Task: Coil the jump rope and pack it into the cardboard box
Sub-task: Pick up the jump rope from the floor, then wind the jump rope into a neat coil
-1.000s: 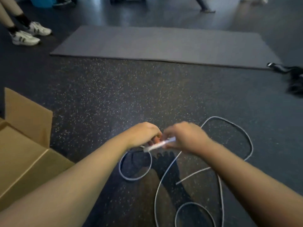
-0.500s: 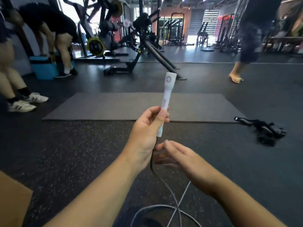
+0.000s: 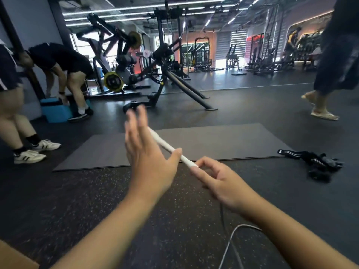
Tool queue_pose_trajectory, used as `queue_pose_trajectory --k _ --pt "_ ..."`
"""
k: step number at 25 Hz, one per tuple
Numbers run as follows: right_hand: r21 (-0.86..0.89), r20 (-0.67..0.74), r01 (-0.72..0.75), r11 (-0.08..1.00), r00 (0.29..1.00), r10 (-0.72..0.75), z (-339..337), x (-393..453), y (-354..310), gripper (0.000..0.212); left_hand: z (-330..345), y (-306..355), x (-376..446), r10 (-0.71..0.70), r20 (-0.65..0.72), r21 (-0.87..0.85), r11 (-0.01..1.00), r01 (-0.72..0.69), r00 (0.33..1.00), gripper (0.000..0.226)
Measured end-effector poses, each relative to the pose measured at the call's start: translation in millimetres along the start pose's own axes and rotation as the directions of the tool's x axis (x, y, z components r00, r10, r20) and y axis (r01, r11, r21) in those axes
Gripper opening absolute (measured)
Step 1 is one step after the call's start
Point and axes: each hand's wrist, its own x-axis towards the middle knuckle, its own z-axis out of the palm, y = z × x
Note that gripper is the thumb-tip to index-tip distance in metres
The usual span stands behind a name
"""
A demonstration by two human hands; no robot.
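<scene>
The jump rope's white handle (image 3: 165,145) is held slanted in the air over the floor, its far end pointing up and left. My right hand (image 3: 223,181) pinches its near end between thumb and fingers. My left hand (image 3: 149,158) has its fingers spread and blurred, and the handle passes between its thumb and palm. The thin cord (image 3: 231,241) drops from below my right hand to the speckled floor at the bottom right. Only a corner of the cardboard box (image 3: 11,257) shows at the bottom left.
A grey mat (image 3: 223,140) lies just ahead, with black straps (image 3: 314,162) at its right end. Two people (image 3: 64,61) stand at the left by a blue box (image 3: 56,109). Another person (image 3: 330,74) walks at the right. A gym machine (image 3: 165,74) stands behind.
The view lifted from the floor to the room. The handle went from upright in my left hand to slanted; my right hand took its lower end and my left fingers opened.
</scene>
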Motion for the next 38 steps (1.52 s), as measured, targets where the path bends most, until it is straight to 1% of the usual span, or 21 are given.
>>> queue_pose_trajectory --k 1,2,3,4,5,8,13,15,18,20,22,25,28,31,32,33,34,35,36,37,38 --pt "-0.157 0.006 0.063 0.986 0.998 -0.063 -14 4 -7 0.023 -7 2 10 0.228 0.106 0.205 0.947 -0.246 0.968 0.08" --pt "-0.252 0.025 0.12 0.96 0.993 -0.118 -26 8 -17 0.02 -14 8 19 0.369 0.289 0.248 0.862 -0.442 0.883 0.063" --pt "-0.298 0.037 0.157 0.942 0.988 -0.153 -37 12 -27 0.019 -18 16 26 0.383 0.459 0.203 0.833 -0.514 0.802 0.047" --pt "-0.308 0.039 0.185 0.933 0.983 -0.181 -46 15 -38 0.018 -19 22 31 0.338 0.58 0.157 0.846 -0.509 0.741 0.038" --pt "-0.29 0.036 0.205 0.935 0.979 -0.203 -54 16 -47 0.019 -19 26 36 0.31 0.641 0.13 0.858 -0.497 0.702 0.035" --pt "-0.13 0.034 0.153 0.98 0.988 -0.15 -79 8 -49 0.028 -27 25 54 0.378 0.571 0.075 0.86 -0.505 0.729 0.037" --pt "-0.118 0.108 -0.098 0.988 0.988 0.11 -103 -9 -8 0.045 -40 3 58 0.26 0.541 -0.14 0.966 -0.219 0.8 0.019" --pt "-0.139 0.112 -0.181 0.974 0.974 0.197 -106 -14 7 0.054 -47 -3 68 0.135 0.437 -0.318 0.948 0.012 0.889 0.02" --pt "0.076 0.005 -0.224 0.972 0.974 0.225 -98 -17 12 0.056 -56 -4 82 -0.031 0.424 -0.599 0.739 0.307 0.905 0.026" --pt "0.28 -0.039 -0.174 0.944 0.981 0.192 -78 -8 -2 0.053 -41 6 77 -0.14 0.352 -0.77 0.519 0.371 0.926 0.027" --pt "0.345 -0.016 -0.125 0.93 0.99 0.139 -50 4 -22 0.052 -17 23 69 -0.311 0.26 -0.899 0.267 0.347 0.914 0.027" --pt "0.327 0.004 -0.098 0.94 0.995 0.102 -22 9 -39 0.056 6 46 63 -0.55 0.16 -0.965 0.088 0.248 0.819 0.024" --pt "0.307 -0.01 -0.03 0.951 0.999 0.035 -16 6 -46 0.037 15 55 61 -0.727 0.133 -0.977 0.02 0.214 0.674 0.024" --pt "0.251 -0.114 0.028 0.968 0.993 0.001 -24 12 -45 0.026 13 45 50 -0.772 0.195 -0.917 0.076 0.392 0.605 0.02" --pt "0.177 -0.144 0.027 0.984 0.99 -0.001 -31 14 -47 0.023 7 38 45 -0.799 0.186 -0.864 0.145 0.483 0.572 0.025" --pt "0.069 -0.154 0.018 0.997 0.988 -0.007 -39 17 -48 0.022 -1 30 41 -0.837 0.108 -0.794 0.253 0.552 0.537 0.037" --pt "-0.059 -0.141 0.003 0.998 0.99 -0.012 -46 18 -50 0.024 -13 23 36 -0.837 -0.048 -0.719 0.407 0.563 0.545 0.049" --pt "-0.173 -0.115 -0.003 0.985 0.993 -0.018 -53 20 -53 0.026 -25 22 32 -0.713 -0.24 -0.612 0.638 0.468 0.659 0.054" --pt "-0.264 -0.091 -0.001 0.965 0.996 -0.024 -58 22 -55 0.028 -36 27 29 -0.427 -0.353 -0.453 0.856 0.247 0.833 0.053" --pt "-0.333 -0.067 0.015 0.943 0.997 -0.039 -62 25 -58 0.03 -43 36 28 -0.073 -0.314 -0.279 0.96 -0.019 0.947 0.047" --pt "-0.372 -0.042 0.036 0.928 0.998 -0.056 -63 26 -63 0.029 -43 47 30 0.2 -0.137 -0.138 0.966 -0.219 0.97 0.037"
